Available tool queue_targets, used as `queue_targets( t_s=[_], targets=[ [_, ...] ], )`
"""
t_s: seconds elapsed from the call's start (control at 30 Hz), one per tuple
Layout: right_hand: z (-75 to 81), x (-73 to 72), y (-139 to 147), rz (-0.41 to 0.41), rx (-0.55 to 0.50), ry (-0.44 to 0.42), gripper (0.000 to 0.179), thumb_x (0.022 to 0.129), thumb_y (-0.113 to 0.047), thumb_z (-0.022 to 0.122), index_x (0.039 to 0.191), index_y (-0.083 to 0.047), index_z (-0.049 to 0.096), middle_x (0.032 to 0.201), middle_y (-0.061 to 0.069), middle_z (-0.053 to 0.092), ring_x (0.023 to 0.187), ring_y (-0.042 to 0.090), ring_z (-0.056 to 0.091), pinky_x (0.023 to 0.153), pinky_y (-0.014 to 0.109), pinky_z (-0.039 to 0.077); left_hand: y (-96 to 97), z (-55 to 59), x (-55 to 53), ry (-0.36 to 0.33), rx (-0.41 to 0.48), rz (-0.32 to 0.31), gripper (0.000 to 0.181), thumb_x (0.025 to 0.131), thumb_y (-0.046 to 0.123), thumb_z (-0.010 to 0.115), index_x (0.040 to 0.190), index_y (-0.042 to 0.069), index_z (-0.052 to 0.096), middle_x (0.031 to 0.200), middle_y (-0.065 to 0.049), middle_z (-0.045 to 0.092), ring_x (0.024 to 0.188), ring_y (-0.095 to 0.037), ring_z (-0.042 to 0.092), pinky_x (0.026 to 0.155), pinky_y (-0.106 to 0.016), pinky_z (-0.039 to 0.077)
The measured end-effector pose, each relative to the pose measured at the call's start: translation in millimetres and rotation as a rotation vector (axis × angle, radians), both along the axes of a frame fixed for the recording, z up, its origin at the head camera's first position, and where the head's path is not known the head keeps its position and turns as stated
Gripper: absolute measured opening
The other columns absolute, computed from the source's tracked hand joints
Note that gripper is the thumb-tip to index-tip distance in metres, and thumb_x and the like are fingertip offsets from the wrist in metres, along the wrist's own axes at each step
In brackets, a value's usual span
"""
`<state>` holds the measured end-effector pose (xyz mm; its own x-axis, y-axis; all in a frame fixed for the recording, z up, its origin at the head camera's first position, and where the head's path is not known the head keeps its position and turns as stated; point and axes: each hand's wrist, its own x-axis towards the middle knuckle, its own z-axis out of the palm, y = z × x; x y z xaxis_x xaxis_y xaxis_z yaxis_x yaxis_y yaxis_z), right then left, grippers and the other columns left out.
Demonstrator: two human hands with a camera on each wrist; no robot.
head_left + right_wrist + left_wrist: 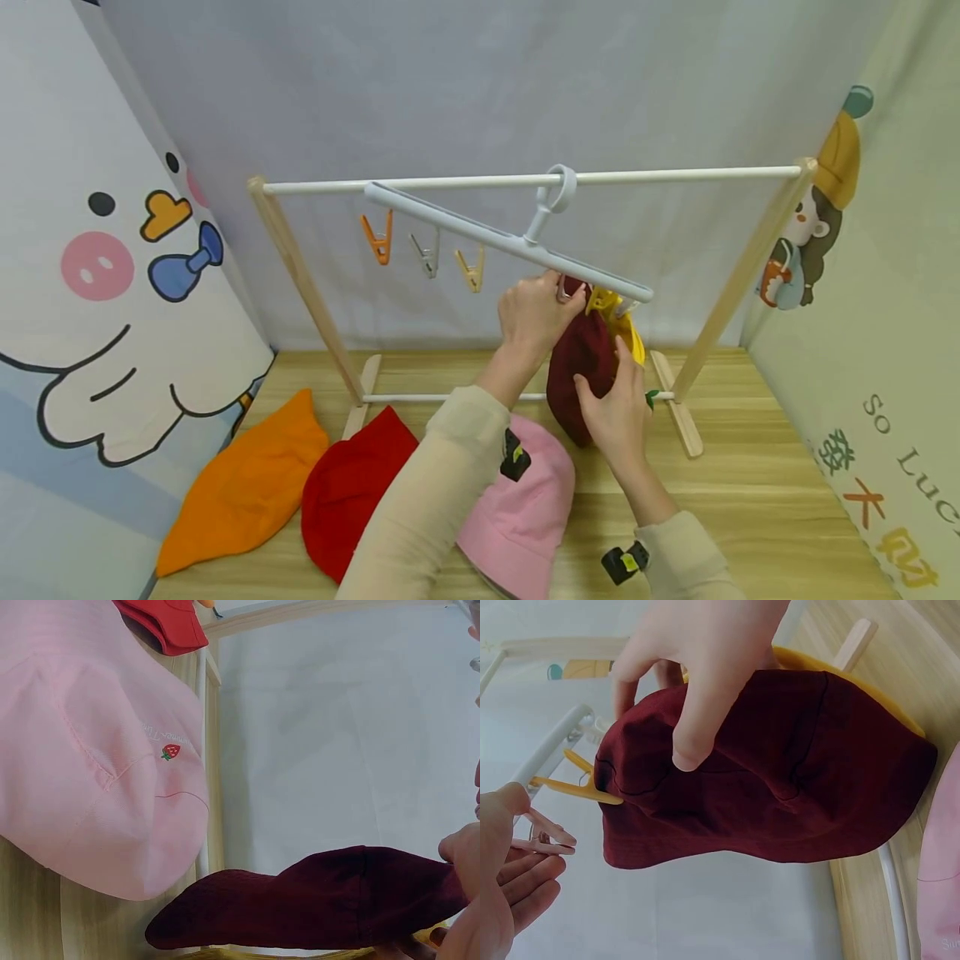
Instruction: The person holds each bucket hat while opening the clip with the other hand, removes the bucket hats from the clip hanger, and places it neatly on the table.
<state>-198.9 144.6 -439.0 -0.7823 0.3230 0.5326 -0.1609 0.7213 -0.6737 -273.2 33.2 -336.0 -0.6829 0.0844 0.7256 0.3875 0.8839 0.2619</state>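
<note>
In the left wrist view my left hand pinches a pale pink clothespin beside the hanger's lower end. A maroon bucket hat hangs there, its upper edge in a yellow clothespin. My right hand grips this hat, thumb on the near face and fingers behind it. Behind the maroon hat is a yellow hat, mostly hidden. The pale grey hanger hangs from the white rod by its ring, tilted down to the right.
Orange, grey and pale yellow clothespins hang from the hanger's left half. An orange hat, a red hat and a pink hat lie on the wooden table. Wooden posts carry the rod.
</note>
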Motion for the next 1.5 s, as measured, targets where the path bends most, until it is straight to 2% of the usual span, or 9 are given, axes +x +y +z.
queue_targets(
  t_s=[0.17,0.37,0.6,0.8,0.97,1.17,1.5],
  targets=[
    [-2.6,-2.5,2,-0.017,0.023,-0.011,0.071,0.076,-0.027,0.073,0.137,-0.014,0.039,0.116,0.021,0.052,0.093,0.043,0.055,0.070,0.055,0.045,0.6,1.0,1.5,-0.011,-0.010,0.012,0.034,0.075,0.045,0.069,0.065,0.016,0.054,0.047,0.001,0.051,0.041,-0.017,0.050,0.038,-0.029,0.039],
    [-4.5,-4.1,5,-0.035,0.031,0.014,0.059,0.076,-0.023,0.073,0.129,-0.013,0.048,0.113,0.020,0.056,0.096,0.041,0.056,0.071,0.055,0.044,0.7,1.5,2.7,-0.007,-0.003,0.008,0.036,0.076,0.046,0.068,0.063,0.016,0.053,0.047,0.001,0.051,0.041,-0.017,0.050,0.037,-0.029,0.038],
    [-7.8,-4.3,8,-0.053,0.038,0.104,0.044,0.076,-0.013,0.072,0.115,-0.003,0.057,0.104,0.023,0.059,0.089,0.042,0.058,0.070,0.054,0.044,-0.1,1.1,3.1,-0.009,0.016,-0.006,0.036,0.075,0.045,0.069,0.060,0.016,0.053,0.047,0.002,0.050,0.041,-0.017,0.050,0.037,-0.029,0.037],
    [-7.4,-5.2,13,-0.068,0.032,0.171,0.035,0.075,-0.006,0.071,0.107,0.003,0.059,0.097,0.024,0.061,0.087,0.042,0.058,0.071,0.053,0.044,0.6,0.9,4.2,-0.008,0.017,-0.012,0.035,0.075,0.045,0.069,0.060,0.017,0.054,0.048,0.003,0.051,0.041,-0.016,0.050,0.038,-0.028,0.037],
    [-5.1,-4.6,15,-0.097,0.038,0.204,0.027,0.076,-0.003,0.068,0.101,0.003,0.061,0.090,0.023,0.061,0.080,0.042,0.059,0.064,0.053,0.044,0.4,1.1,5.2,-0.007,0.023,-0.018,0.031,0.075,0.044,0.069,0.062,0.018,0.057,0.049,0.005,0.053,0.042,-0.015,0.050,0.038,-0.027,0.037],
    [-4.3,-5.4,19,-0.121,0.034,0.239,0.021,0.075,-0.001,0.067,0.095,0.004,0.061,0.085,0.022,0.060,0.078,0.042,0.058,0.063,0.052,0.042,0.1,1.8,5.5,-0.011,0.028,-0.026,0.030,0.075,0.044,0.069,0.063,0.018,0.059,0.050,0.004,0.055,0.042,-0.015,0.052,0.038,-0.027,0.037],
    [2.2,-7.4,28,-0.144,0.028,0.295,0.016,0.073,0.001,0.068,0.087,0.003,0.062,0.082,0.020,0.062,0.076,0.040,0.058,0.063,0.050,0.042,1.1,1.7,5.0,-0.012,0.020,-0.026,0.034,0.077,0.044,0.068,0.061,0.017,0.053,0.048,0.006,0.050,0.040,-0.011,0.044,0.037,-0.024,0.032]
  ],
)
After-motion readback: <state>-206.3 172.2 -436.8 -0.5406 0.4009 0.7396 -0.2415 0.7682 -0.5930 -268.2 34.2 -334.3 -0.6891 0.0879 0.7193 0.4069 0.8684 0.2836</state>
